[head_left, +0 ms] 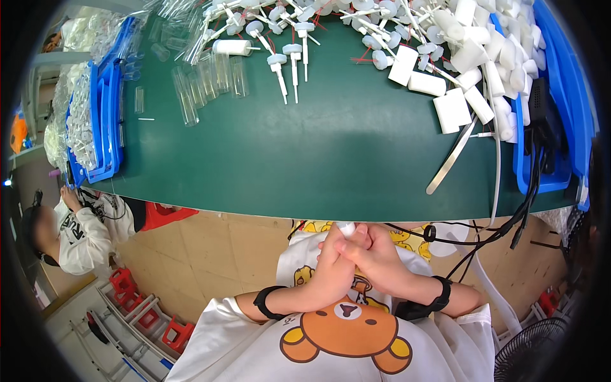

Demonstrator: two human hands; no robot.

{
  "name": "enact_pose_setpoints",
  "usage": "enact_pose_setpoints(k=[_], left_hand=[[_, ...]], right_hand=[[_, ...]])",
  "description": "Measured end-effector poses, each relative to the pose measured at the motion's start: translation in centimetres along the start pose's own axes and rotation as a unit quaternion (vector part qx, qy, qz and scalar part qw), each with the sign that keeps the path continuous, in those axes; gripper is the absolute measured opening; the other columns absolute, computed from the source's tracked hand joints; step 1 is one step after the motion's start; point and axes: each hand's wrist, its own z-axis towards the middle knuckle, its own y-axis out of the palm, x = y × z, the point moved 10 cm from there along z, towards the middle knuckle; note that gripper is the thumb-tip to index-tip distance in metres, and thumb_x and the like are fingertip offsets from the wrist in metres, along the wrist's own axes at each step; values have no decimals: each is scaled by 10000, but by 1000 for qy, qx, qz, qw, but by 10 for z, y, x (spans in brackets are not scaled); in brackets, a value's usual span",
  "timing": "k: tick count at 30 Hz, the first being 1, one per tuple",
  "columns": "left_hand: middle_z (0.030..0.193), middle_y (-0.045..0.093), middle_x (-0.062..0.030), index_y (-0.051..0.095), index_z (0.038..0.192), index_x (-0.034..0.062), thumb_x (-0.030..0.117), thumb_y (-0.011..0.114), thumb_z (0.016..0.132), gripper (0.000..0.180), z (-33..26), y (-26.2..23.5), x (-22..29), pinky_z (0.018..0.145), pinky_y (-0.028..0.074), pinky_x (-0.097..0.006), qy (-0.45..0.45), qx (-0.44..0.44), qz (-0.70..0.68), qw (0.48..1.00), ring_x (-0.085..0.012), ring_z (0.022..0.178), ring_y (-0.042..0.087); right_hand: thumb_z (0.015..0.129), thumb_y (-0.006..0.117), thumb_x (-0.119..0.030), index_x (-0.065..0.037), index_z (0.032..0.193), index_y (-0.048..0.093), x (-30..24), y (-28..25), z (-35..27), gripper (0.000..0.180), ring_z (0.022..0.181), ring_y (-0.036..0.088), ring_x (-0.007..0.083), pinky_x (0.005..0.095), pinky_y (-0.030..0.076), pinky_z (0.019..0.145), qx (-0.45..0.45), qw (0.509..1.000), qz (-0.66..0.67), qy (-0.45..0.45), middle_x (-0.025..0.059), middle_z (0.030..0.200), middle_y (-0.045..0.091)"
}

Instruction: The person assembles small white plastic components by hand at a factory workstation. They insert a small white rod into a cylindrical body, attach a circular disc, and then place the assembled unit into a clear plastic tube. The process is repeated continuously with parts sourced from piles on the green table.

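Just off the table's near edge, my left hand and my right hand are pressed together in front of my body. Both are closed round a small white plastic piece, whose rounded end shows above the fingers. The rest of it is hidden by my hands, so its full shape cannot be made out. Straight ahead on the green table lie several white stems with pale round caps, some with thin red wires. A white cylinder with a thin tip lies to their left.
Clear tubes lie at the far left, beside a blue bin. White cylinders pile up at the far right. A metal strip and black cables lie near another blue bin. A person sits at left.
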Motion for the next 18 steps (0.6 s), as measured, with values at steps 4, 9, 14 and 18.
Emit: enact_pose_setpoints(k=[4, 9, 14, 18], left_hand=[[793, 480, 6, 457, 949, 37, 235, 399, 939, 206, -3, -3, -8, 594, 377, -198, -77, -36, 67, 994, -55, 700, 437], [853, 493, -34, 427, 1009, 16, 240, 394, 933, 238, -8, -2, -11, 611, 432, -241, -226, -125, 18, 966, -86, 746, 485], [849, 494, -27, 438, 971, 24, 223, 395, 931, 207, -7, 5, -5, 569, 428, -235, -225, -137, -28, 964, -77, 704, 479], [852, 496, -20, 438, 967, 34, 203, 397, 930, 177, 3, -5, -6, 585, 427, -224, -110, -123, 49, 985, -79, 718, 490]], right_hand=[[811, 590, -111, -1, 947, 435, -2, 4, -2, 234, 908, 567, 181, 302, 478, 786, 22, 997, 73, -8, 126, 966, 575], [800, 631, -204, 16, 914, 488, -7, 18, -9, 286, 741, 488, 60, 216, 423, 589, 81, 988, 132, 29, 29, 848, 510], [805, 628, -223, 18, 934, 487, -8, 23, -9, 308, 742, 487, 67, 222, 423, 598, 61, 985, 159, 35, 31, 863, 511], [805, 632, -228, 26, 975, 478, -13, 13, -3, 343, 789, 497, 74, 239, 439, 634, 26, 999, 33, -15, 46, 900, 516]])
